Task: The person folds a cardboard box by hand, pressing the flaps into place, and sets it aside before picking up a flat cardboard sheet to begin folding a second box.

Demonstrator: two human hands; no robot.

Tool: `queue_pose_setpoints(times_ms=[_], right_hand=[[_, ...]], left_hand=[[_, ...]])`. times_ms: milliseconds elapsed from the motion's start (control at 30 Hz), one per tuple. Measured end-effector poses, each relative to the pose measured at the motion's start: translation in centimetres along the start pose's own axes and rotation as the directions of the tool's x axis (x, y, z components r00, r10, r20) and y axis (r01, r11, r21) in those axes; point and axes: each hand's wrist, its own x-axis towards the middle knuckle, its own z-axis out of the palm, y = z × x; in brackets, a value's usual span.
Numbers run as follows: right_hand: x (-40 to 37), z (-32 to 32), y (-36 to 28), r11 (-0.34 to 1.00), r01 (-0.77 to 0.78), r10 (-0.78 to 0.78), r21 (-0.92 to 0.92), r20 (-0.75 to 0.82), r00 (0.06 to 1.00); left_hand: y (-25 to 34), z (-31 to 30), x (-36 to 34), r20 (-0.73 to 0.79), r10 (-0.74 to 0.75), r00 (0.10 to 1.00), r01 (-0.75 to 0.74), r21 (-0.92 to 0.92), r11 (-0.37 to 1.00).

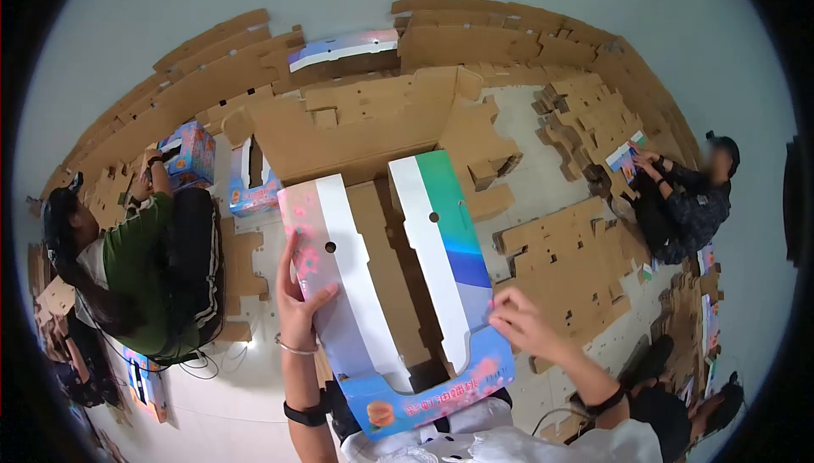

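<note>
A printed cardboard box stands in front of me, its long top opening between two white-edged flaps. Its colours run from pink and purple to green and blue, and a peach-like picture shows on the near panel. My left hand grips the box's left side, thumb on the printed flap and fingers along the outer wall. At the right edge my right hand has its fingers curled and pinched together against the box. A tiny pink spot shows at those fingertips; I cannot make out what it is. Brown cardboard lines the inside.
Behind the box rises a large brown cardboard piece. Flat cut cardboard lies on the floor to the right. A person in green works with a printed box at left; another person sits at right.
</note>
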Motion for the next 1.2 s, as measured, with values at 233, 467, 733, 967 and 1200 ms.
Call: queue_pose_setpoints(times_ms=[233, 467, 733, 967, 1200], right_hand=[[-0.5, 1.6, 2.0, 0.921, 0.013, 0.047, 0.389, -0.143, 0.989], [3.5, -0.9, -1.8, 0.927, 0.095, -0.191, -0.364, -0.237, 0.953], [11.1, 0.9, -6.7, 0.812, 0.233, -0.346, -0.535, -0.121, 0.93], [11.2, 11.0, -11.4, 0.815, 0.297, -0.331, -0.497, 0.021, 0.944], [11.1, 12.4, -12.9, 0.633, 0.278, -0.229, -0.722, 0.169, 0.959]], left_hand=[[-1.5, 0.6, 1.6, 0.036, 0.034, 0.999, -0.035, 0.024, 0.999], [0.3, 1.2, 3.0, -0.021, 0.006, 1.0, -0.006, 0.002, 1.0], [-0.6, 2.6, 7.1, -0.043, 0.164, 0.985, -0.166, -0.035, 0.986], [-2.4, 3.4, 6.8, -0.15, 0.17, 0.974, -0.174, -0.012, 0.985], [-2.9, 2.8, 7.0, -0.141, 0.244, 0.959, -0.247, -0.006, 0.969]])
